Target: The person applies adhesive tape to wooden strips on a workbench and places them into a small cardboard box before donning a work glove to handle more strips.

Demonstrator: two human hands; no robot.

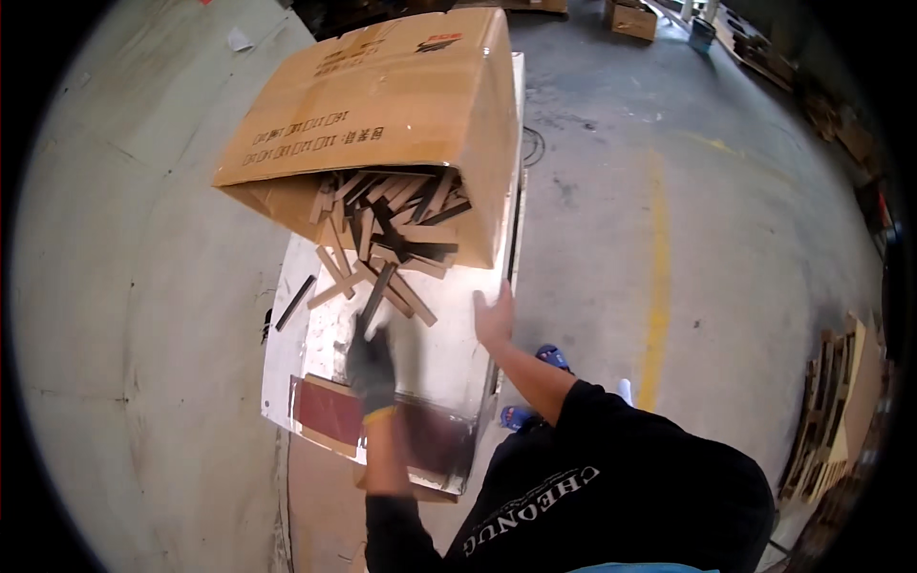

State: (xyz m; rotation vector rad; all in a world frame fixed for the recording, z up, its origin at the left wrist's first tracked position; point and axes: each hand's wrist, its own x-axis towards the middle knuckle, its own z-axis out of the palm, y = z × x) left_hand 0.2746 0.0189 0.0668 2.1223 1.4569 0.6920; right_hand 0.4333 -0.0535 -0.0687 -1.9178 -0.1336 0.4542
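A large cardboard box [382, 95] lies on its side on a white-topped table, its mouth facing me. Many thin flat strips [420, 232], some tan and some dark, spill out onto the tabletop [449, 353]. My left hand [371, 368], in a dark grey glove with a yellow cuff, is blurred by motion. Its fingertips meet the near end of one dark strip [380, 294]; whether they grip it is unclear. My bare right hand [495, 317] is by the table's right edge, thumb and fingers apart, with nothing in it.
A single dark strip [295, 303] lies near the table's left edge. Dark red panels [328, 413] cover part of the near end. Wooden pallets [831, 411] stand at the far right, and a small carton [630, 19] sits on the floor at the back.
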